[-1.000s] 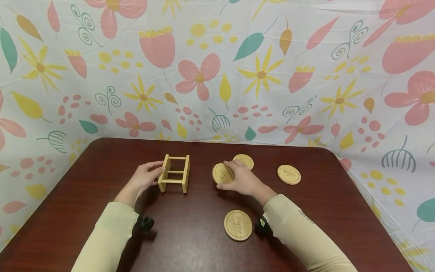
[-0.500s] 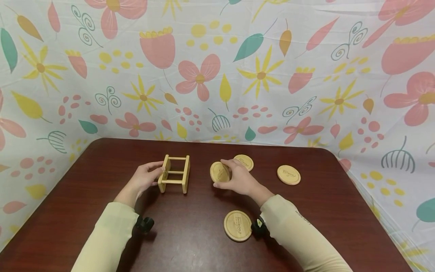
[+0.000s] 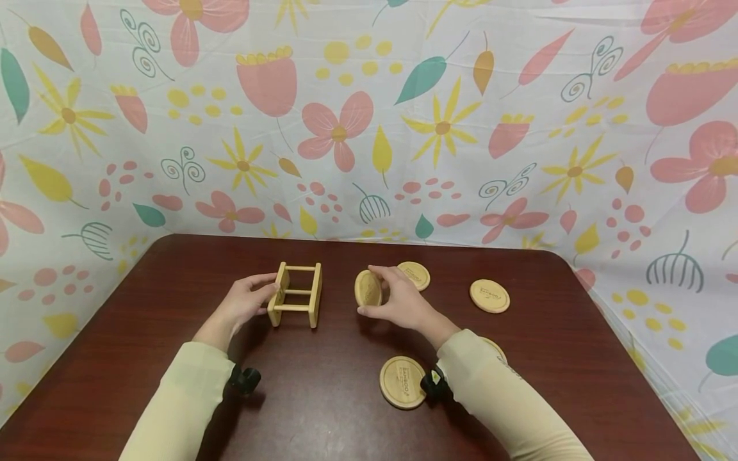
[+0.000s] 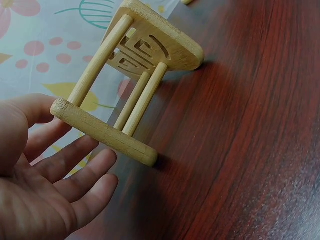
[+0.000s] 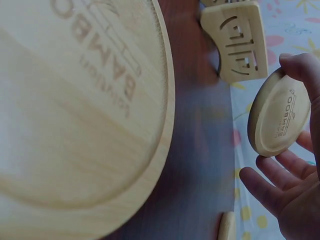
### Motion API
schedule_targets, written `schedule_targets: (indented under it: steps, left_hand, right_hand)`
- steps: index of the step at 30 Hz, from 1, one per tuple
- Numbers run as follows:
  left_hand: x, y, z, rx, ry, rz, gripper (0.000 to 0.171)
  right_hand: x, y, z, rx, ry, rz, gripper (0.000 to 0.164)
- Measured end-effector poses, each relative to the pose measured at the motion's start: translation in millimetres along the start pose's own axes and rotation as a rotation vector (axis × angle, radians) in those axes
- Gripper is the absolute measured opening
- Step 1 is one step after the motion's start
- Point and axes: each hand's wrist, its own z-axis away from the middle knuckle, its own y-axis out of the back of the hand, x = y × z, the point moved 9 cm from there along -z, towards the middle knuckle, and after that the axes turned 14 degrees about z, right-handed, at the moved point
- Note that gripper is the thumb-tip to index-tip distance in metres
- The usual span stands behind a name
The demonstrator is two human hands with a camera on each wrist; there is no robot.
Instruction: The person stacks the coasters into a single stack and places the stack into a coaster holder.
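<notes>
A light bamboo coaster holder (image 3: 316, 298), with two cut-out side panels joined by rods, stands on the left half of the table. My left hand (image 3: 245, 299) touches its left panel; in the left wrist view the fingers (image 4: 85, 177) lie loosely extended along that panel, and the thumb tip is hidden at its corner. Right of the holder, my right hand (image 3: 406, 299) pinches a round wooden coaster (image 3: 368, 289) between thumb and fingers, tilted nearly on edge. The right wrist view shows the word BAMBOO on this coaster (image 5: 280, 122).
Several more coasters lie flat: one behind the right hand (image 3: 416, 274), one farther right (image 3: 490, 296), and a front coaster (image 3: 403, 384) by the right wrist camera. Another coaster (image 3: 496, 349) is mostly hidden by the right sleeve. A floral cloth (image 3: 369, 128) hangs behind the table.
My right hand has shifted slightly left and turned the coaster from facing up to nearly upright. The coaster under the right sleeve has come partly into view. My left hand stays put.
</notes>
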Motion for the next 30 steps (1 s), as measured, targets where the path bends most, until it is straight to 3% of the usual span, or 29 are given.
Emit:
schedule_targets:
  steps: [18,30]
  left_hand:
    - [-2.4,0.0,0.1,-0.014,0.046,0.071,0.051]
    - [1.2,-1.4,0.4,0.001,0.068,0.099,0.05]
  right_hand:
    - [-10.8,-2.7,-6.1,-0.015,-0.003,-0.132,0.085]
    - [-20.5,-3.1,-11.5,-0.043,-0.011,-0.149,0.084]
